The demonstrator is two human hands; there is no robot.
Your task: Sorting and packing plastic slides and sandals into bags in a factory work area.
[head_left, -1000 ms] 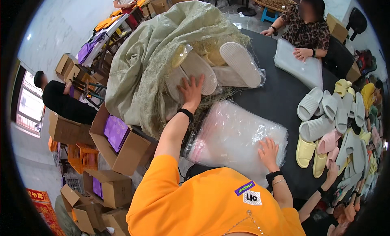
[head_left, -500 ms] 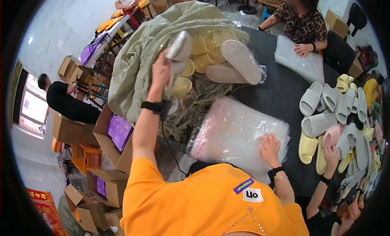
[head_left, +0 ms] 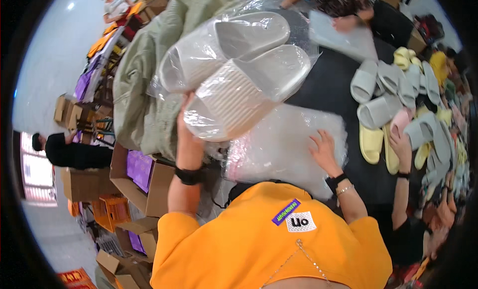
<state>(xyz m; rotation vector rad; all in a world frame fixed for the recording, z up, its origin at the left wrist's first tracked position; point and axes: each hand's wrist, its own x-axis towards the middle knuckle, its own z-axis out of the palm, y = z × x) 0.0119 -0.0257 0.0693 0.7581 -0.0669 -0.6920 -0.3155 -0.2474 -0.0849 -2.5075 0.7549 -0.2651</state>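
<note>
My left hand (head_left: 186, 110) grips a pair of pale grey slippers (head_left: 234, 97) in a clear plastic bag, raised over the table; the slippers hide most of its fingers. Behind and left of them bulges a green woven sack (head_left: 139, 100), its contents now covered by the slippers. My right hand (head_left: 324, 150), fingers spread, is at the right part of a stack of clear plastic bags (head_left: 284, 139) in front of me. Whether its fingertips touch the top bag I cannot tell.
Loose grey, yellow and pink slippers (head_left: 378, 112) crowd the dark table's (head_left: 313, 85) right side, where another person's hand (head_left: 400, 142) touches a pink one. Across the table a person's hand (head_left: 348, 23) rests by more clear bags (head_left: 338, 37). Open cartons (head_left: 162, 187) stand at left.
My left hand has brought the bagged slippers from above the sack toward me and turned them to show their tops. My right hand stays by the stack, fingers more raised. The view has shifted.
</note>
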